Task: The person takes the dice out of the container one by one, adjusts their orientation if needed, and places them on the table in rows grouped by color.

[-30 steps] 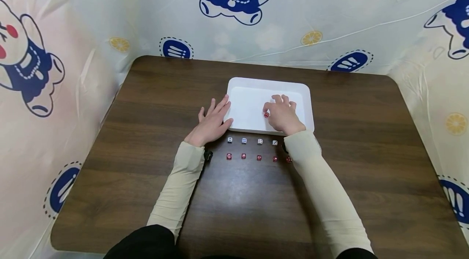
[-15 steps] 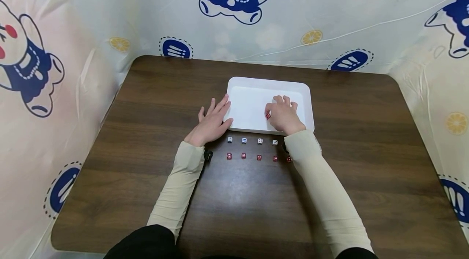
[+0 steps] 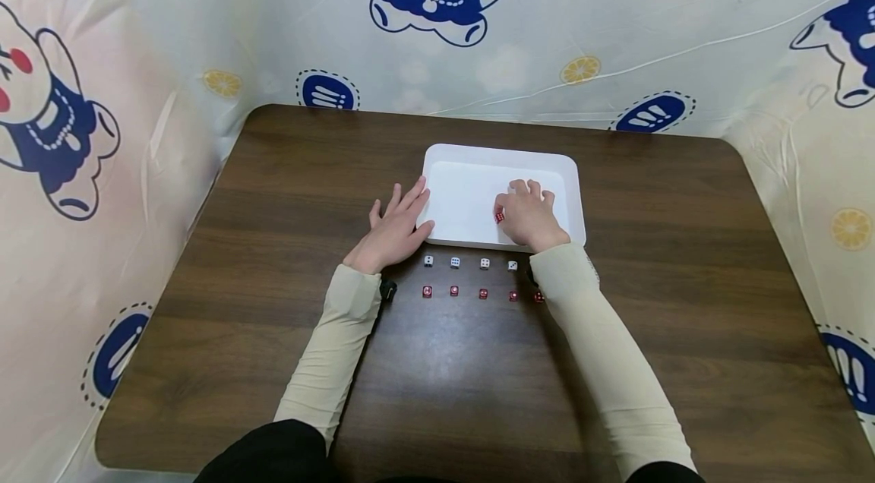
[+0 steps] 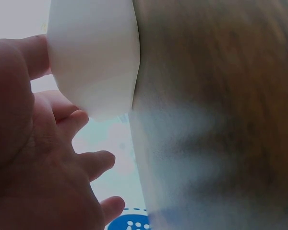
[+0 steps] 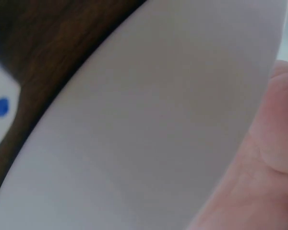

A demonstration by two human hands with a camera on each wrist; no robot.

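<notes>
A shallow white tray [image 3: 465,202] lies on the table. My left hand [image 3: 391,237] rests against its left edge with spread fingers; in the left wrist view the fingertips [image 4: 74,120] are at the tray's outer wall [image 4: 93,57]. Inside the tray, my right hand [image 3: 532,219] pinches a red die [image 3: 500,217] between thumb and index finger, the other fingers bent forward over the tray floor. The right wrist view has the tray wall [image 5: 149,115] hiding most of that hand, and the die does not show there.
In front of the tray is a row of white dice [image 3: 455,263], and nearer me a row of red dice [image 3: 483,294], its right end partly under my right sleeve [image 3: 601,339]. A printed curtain [image 3: 519,27] surrounds the brown table [image 3: 683,278].
The right hand has shifted very slightly right, and the red die has turned and moved a little with its fingers. My left hand stays at the tray edge.
</notes>
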